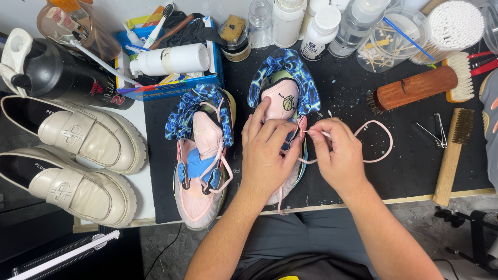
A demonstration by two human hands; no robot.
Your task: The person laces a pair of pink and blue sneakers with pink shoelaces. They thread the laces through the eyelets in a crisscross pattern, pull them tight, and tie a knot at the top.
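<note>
Both forearms reached far over bench [155, 155]; left hand [267, 150] pressed flat, steadying pink sneaker [284, 98] at centre; right hand [337, 153] pinched pink lace [381, 137]. Lacing underway, judging by this; called next for finding an eyelet.

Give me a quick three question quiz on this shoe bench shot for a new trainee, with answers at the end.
1. True or false: the left hand rests on the right-hand sneaker.
2. What does the right hand pinch? A) pink lace B) wooden brush C) nail clipper
3. How many cream loafers stand at the left?

Key: 1 true; 2 A; 3 two.
</note>
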